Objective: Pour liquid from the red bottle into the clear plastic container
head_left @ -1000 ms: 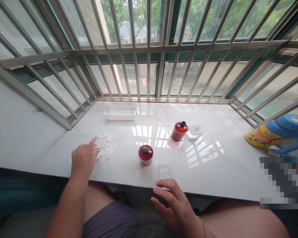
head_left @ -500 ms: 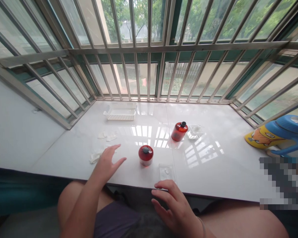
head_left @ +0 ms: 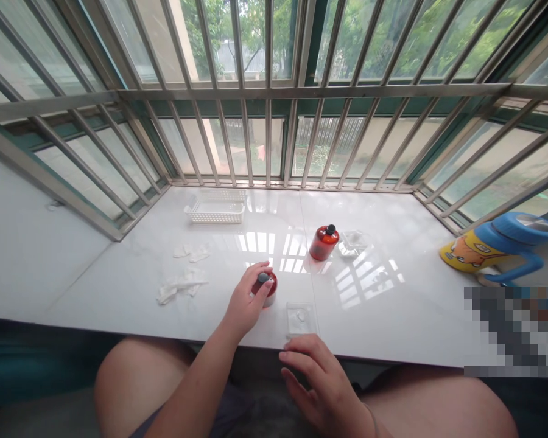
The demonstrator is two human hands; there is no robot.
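My left hand (head_left: 248, 301) is at a small red bottle (head_left: 271, 285) with a black cap, its fingers curved behind the bottle and the thumb across the near side. The bottle stands upright on the white tabletop, partly hidden by the hand. My right hand (head_left: 317, 377) hovers at the table's front edge, fingers loosely bent and apart, holding nothing. Just beyond its fingertips lies a small clear square dish (head_left: 293, 328) with something small and whitish in it. Crumpled white tissue-like pieces (head_left: 178, 288) lie to the left, with more white scraps (head_left: 200, 253) behind them.
A second red bottle (head_left: 324, 244) with a black cap stands farther back, beside a clear dish (head_left: 354, 243). A white perforated basket (head_left: 217, 216) sits near the window bars. At right lies a yellow and blue cup (head_left: 475, 250) with a handle, near a blurred-out patch.
My left hand has moved right, from above the white tissue pieces to the nearer red bottle, and closed around it. My right hand has stayed nearly still. The view has shifted slightly.
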